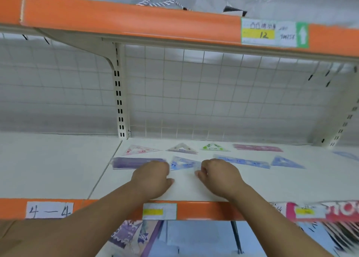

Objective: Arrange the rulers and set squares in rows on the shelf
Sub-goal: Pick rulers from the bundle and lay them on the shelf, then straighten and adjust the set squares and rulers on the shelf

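Right hand [219, 174]: fingers curled, thumb and forefinger look pinched on the near right corner of the blue set square [182, 163]. It's blurred, so that's a read, not a certainty.

Left hand [153, 176]: knuckles forward, fingers curled under, fingertips hidden. Can't tell if it grips anything. Knuckles sit over the right end of the purple ruler [134, 162], just beside the set square's left corner.

Key relation: the blue set square lies flat between my two hands, just ahead of both. Its long edge runs left-right, parallel to the front of the shelf [281, 185]. Right hand has the contact; left is equally near, at the opposite corner. So any correction is a small slide or twist between the hands, not a reach.

Front row, left to right: purple ruler, blue set square, blue ruler [242, 161], second blue set square [287, 162]. Blue ruler's left end is hidden behind my right hand. It looks slightly skewed, right end nearer me.

Back row: pink set square [139, 150], pale set square [181, 148], green set square [213, 147], pink ruler [257, 147].

Room: gaps either side of the blue set square are tight. Bare shelf runs toward me down to the orange lip [204, 210], so pulling back is free. Pushing away closes on the back row.

My guess: line it up with the purple ruler, tiny move.
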Available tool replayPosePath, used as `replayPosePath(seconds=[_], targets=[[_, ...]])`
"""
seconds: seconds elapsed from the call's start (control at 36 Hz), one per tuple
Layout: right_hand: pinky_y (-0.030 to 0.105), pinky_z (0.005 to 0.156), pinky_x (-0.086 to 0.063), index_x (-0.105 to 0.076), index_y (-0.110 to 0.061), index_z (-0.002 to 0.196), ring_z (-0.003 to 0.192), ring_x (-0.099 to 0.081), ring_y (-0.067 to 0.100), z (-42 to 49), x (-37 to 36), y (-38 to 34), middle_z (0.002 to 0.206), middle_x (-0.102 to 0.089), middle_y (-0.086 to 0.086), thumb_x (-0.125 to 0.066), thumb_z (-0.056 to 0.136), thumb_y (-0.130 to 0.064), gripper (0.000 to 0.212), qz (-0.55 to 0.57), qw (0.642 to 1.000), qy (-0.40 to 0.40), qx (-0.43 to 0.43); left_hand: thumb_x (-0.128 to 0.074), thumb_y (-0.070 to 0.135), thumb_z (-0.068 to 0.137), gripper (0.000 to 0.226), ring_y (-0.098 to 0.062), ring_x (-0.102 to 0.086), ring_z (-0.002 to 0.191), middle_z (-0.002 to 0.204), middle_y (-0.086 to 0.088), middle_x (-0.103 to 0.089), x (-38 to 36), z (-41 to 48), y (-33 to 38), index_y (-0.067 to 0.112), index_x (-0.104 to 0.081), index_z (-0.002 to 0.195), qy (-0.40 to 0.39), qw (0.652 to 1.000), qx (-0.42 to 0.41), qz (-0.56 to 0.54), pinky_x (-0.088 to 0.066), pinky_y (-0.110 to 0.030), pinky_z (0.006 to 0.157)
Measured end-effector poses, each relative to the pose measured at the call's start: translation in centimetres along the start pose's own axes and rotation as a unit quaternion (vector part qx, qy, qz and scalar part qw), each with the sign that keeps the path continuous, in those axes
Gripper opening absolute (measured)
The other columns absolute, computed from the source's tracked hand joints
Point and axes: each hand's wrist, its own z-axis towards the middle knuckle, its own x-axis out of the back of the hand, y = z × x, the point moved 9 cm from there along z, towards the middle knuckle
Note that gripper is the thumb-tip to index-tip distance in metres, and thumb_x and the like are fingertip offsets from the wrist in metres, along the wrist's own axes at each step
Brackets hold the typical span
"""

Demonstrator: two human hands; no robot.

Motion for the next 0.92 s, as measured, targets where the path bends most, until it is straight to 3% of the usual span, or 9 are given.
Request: replayPosePath(seconds=[0.08,0.19,0.42,0.58,0.78,0.92], targets=[[0.027,0.064,-0.034,-0.060,-0.015,0.095,0.093,-0.058,0.023,-1.3,0.5,1.1,0.101,-0.064,0.003,-0.042,0.097,-0.041,0.031,-0.001,0.999,0.006,-0.032,-0.049,0.044,0.095,0.033,-0.021,-0.055,0.112,0.121,-0.002,-0.058,0.0,0.1,1.1,0.019,-0.058,0.114,0.004,1.000,-0.016,-0.003,-0.048,-0.032,0.089],[0.027,0.063,-0.033,-0.051,-0.019,0.083,0.083,-0.053,0.021,-3.0,1.3,2.6,0.097,-0.064,0.002,-0.043,0.096,-0.040,0.026,-0.003,0.998,0.014,-0.063,-0.048,0.043,0.095,0.032,-0.022,-0.056,0.109,0.119,-0.003,-0.058,0.2,0.1,3.3,0.018,-0.060,0.111,0.013,0.999,-0.042,-0.004,-0.046,-0.031,0.084],[0.028,0.058,-0.031,-0.047,-0.017,0.081,0.077,-0.045,0.019,-6.2,2.6,6.9,0.083,-0.050,-0.002,-0.044,0.096,-0.039,0.026,-0.016,0.994,0.018,-0.110,-0.049,0.041,0.095,0.033,-0.021,-0.057,0.106,0.114,-0.002,-0.062,-0.6,0.1,9.1,0.014,-0.064,0.106,0.008,0.996,-0.086,-0.007,-0.047,-0.030,0.084],[0.027,0.064,-0.034,-0.049,-0.018,0.084,0.078,-0.048,0.020,-9.0,3.9,12.4,0.086,-0.057,0.002,-0.043,0.097,-0.038,0.025,-0.028,0.991,0.027,-0.131,-0.049,0.042,0.095,0.031,-0.022,-0.056,0.106,0.116,-0.002,-0.058,-1.3,0.4,15.9,0.017,-0.061,0.108,0.006,0.993,-0.116,-0.013,-0.047,-0.031,0.084],[0.028,0.066,-0.033,-0.051,-0.018,0.087,0.095,-0.057,0.025,-12.7,5.6,20.8,0.103,-0.064,0.005,-0.043,0.096,-0.039,0.024,-0.040,0.990,0.021,-0.137,-0.047,0.040,0.095,0.029,-0.021,-0.055,0.110,0.119,0.000,-0.058,-2.8,0.8,24.8,0.019,-0.059,0.111,0.001,0.993,-0.121,-0.009,-0.045,-0.030,0.085],[0.028,0.067,-0.033,-0.058,-0.011,0.101,0.100,-0.058,0.028,-15.8,7.0,27.1,0.106,-0.063,0.008,-0.043,0.097,-0.036,0.030,-0.048,0.989,0.012,-0.137,-0.048,0.039,0.095,0.028,-0.021,-0.057,0.105,0.115,-0.001,-0.060,-3.9,0.7,31.9,0.018,-0.060,0.109,0.003,0.992,-0.127,-0.015,-0.046,-0.030,0.081]])
